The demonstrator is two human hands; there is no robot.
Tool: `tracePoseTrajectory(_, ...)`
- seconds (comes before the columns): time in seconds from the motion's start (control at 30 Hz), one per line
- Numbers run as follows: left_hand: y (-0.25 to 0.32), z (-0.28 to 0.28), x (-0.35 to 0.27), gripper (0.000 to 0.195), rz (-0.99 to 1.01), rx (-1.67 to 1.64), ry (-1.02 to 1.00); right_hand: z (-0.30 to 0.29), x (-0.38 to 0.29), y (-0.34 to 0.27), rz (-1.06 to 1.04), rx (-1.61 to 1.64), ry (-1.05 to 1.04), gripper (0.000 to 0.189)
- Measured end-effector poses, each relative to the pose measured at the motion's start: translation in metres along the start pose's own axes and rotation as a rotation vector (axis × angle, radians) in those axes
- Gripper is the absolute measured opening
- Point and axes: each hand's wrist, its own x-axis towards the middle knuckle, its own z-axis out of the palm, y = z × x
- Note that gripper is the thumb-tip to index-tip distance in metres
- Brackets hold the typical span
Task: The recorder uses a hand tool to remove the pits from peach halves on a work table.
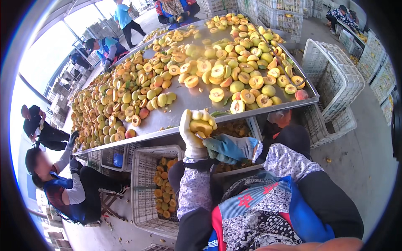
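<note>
My left hand [192, 142], in a white glove, holds a halved yellow peach [201, 126] with its cut side turned up, just off the near edge of the metal table [176, 108]. A blue-and-grey glove covers my right hand [229, 146]. It grips a small metal tool [200, 135] whose curved tip touches the cut peach; the handle is hidden in my fingers. Beneath my hands is a crate [255, 128] with dark fruit scraps in it. Many halved peaches [216, 94] lie on the table beyond, most with the cut face showing.
To the left on the floor stands a white plastic crate [141, 188] holding peach halves. Stacked crates [333, 78] rise at the table's right corner. A seated co-worker [59, 188] reaches to the table at left; more people work at its far side. A raised rim [267, 108] borders the table.
</note>
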Motion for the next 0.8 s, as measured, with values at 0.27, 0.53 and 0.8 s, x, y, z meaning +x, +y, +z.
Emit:
tracePoseTrajectory(0.27, 0.118, -0.028, -0.069, 0.033, 0.205, 0.416, 0.443, -0.035, 0.008, 0.064, -0.054, -0.919, 0.353, 0.04)
tracePoseTrajectory(0.53, 0.111, -0.009, -0.037, 0.025, 0.19, 1.422, 0.424, -0.03, 0.012, 0.049, -0.336, -0.763, 0.531, 0.034)
tracePoseTrajectory(0.8, -0.041, 0.005, 0.108, 0.068, -0.294, 2.007, -0.127, -0.039, 0.001, 0.037, 0.02, -0.888, 0.357, 0.044)
